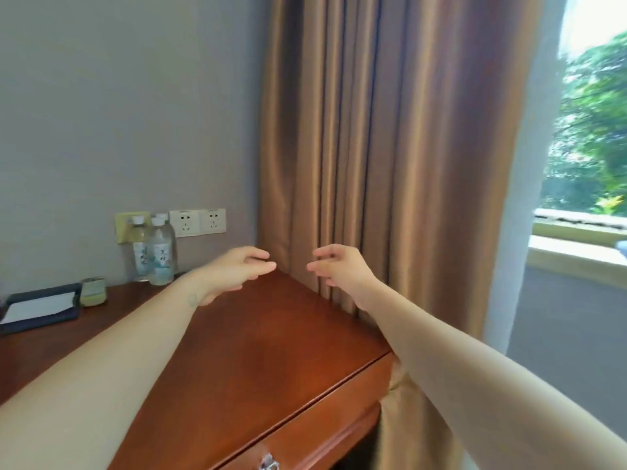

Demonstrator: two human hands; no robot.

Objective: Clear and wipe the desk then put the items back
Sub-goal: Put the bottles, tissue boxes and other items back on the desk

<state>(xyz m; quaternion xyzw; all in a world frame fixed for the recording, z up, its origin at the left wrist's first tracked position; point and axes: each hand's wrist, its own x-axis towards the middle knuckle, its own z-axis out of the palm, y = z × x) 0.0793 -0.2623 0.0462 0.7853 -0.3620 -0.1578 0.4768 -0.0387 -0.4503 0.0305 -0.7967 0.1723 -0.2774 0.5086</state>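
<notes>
A red-brown wooden desk (264,351) fills the lower middle of the head view. My left hand (237,269) hovers over the desk's far right corner, fingers apart and empty. My right hand (339,266) is level with it, just past the desk's edge in front of the curtain, also open and empty. The two hands face each other with a small gap between them. Two clear water bottles (154,252) stand against the wall at the back left. A dark tray with white paper (40,308) and a small pale green packet (92,291) lie left of them.
A brown curtain (390,147) hangs just right of the desk. Wall sockets (198,221) sit behind the bottles. A window (590,147) is at the far right. A drawer front with a metal handle (269,464) shows at the bottom.
</notes>
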